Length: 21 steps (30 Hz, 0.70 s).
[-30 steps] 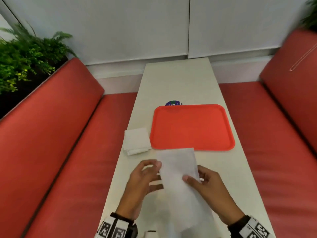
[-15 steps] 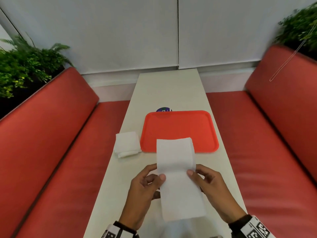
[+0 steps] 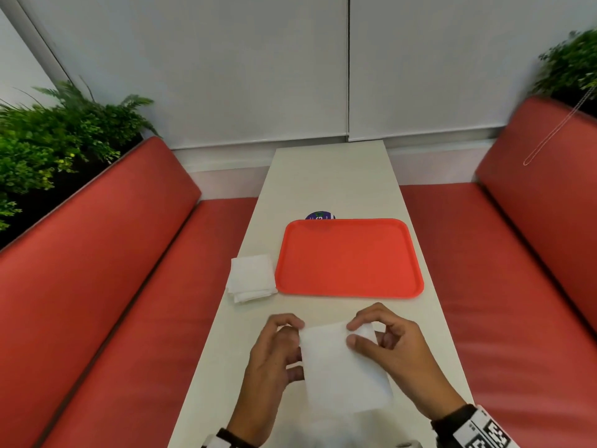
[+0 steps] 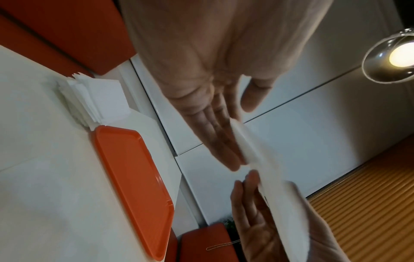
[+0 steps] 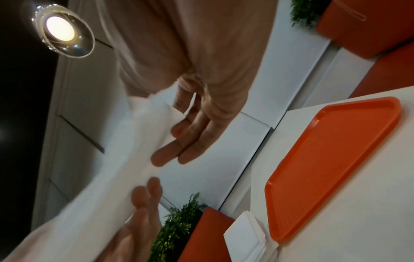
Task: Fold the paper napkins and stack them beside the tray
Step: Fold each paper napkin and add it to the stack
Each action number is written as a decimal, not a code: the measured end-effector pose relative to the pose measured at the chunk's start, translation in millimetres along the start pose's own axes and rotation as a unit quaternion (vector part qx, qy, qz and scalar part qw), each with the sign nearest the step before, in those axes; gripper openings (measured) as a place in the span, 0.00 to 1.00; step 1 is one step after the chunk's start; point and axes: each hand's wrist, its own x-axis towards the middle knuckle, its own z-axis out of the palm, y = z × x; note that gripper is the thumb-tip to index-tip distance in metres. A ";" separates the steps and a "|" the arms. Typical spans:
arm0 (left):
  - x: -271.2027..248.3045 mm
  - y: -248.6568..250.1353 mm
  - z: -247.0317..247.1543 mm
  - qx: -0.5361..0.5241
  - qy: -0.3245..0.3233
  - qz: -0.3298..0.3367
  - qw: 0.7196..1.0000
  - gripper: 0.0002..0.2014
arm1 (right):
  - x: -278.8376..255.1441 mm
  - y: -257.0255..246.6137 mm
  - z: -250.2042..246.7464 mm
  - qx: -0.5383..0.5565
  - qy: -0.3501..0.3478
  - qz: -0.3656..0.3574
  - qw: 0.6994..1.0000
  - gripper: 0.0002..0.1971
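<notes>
A white paper napkin (image 3: 339, 367) is held just above the near end of the table, folded over on itself, with its fold at the far edge. My left hand (image 3: 295, 337) grips its left edge, thumb on top and fingers underneath. My right hand (image 3: 352, 333) pinches the far right corner between thumb and forefinger. In the left wrist view the napkin (image 4: 268, 173) runs between the fingers (image 4: 224, 141) of both hands. The orange tray (image 3: 349, 260) lies beyond the hands. A stack of folded napkins (image 3: 252, 278) sits against the tray's left side.
A round purple object (image 3: 319, 216) peeks out behind the tray's far rim. Red bench seats (image 3: 129, 286) flank the narrow white table (image 3: 329, 176) on both sides. Green plants (image 3: 58, 134) stand behind the left backrest, and a white wall closes the far end.
The napkin's far half, which stood up over the tray's near edge, has come down toward me. The napkin now shows about half as long, with both hands at its far edge.
</notes>
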 end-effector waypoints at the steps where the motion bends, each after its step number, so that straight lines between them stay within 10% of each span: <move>1: 0.8 -0.9 0.0 0.002 0.015 -0.001 1.000 0.09 | 1.6 0.1 2.2 0.000 -0.001 0.007 1.000 0.03; 9: 28.2 -14.5 -32.6 0.029 0.100 0.027 0.994 0.09 | 34.6 22.6 40.6 -0.022 0.018 0.090 0.996 0.22; 21: 184.2 -15.5 -154.1 0.239 0.212 0.066 0.945 0.14 | 202.6 114.2 129.7 -0.135 0.110 0.065 0.983 0.21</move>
